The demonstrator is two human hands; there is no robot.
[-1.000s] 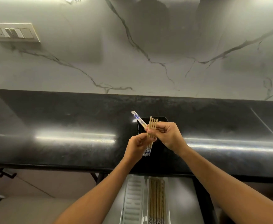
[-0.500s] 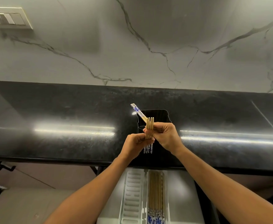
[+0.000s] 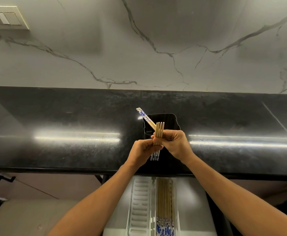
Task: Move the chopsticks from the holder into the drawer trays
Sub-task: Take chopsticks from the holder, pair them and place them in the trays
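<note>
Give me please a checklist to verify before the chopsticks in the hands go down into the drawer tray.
1. Grip: ok. The left hand and the right hand both hold the chopsticks.
2. Bundle aligned: not ok. A slanted chopstick sticks out up-left with its blue end up; the others have their blue ends down.
3. Drawer open below: ok.
4. Room in the trays: ok. The left tray shows nothing inside; the right tray holds stored chopsticks.
5. Holder emptied: cannot tell; the hands hide part of it.
</note>
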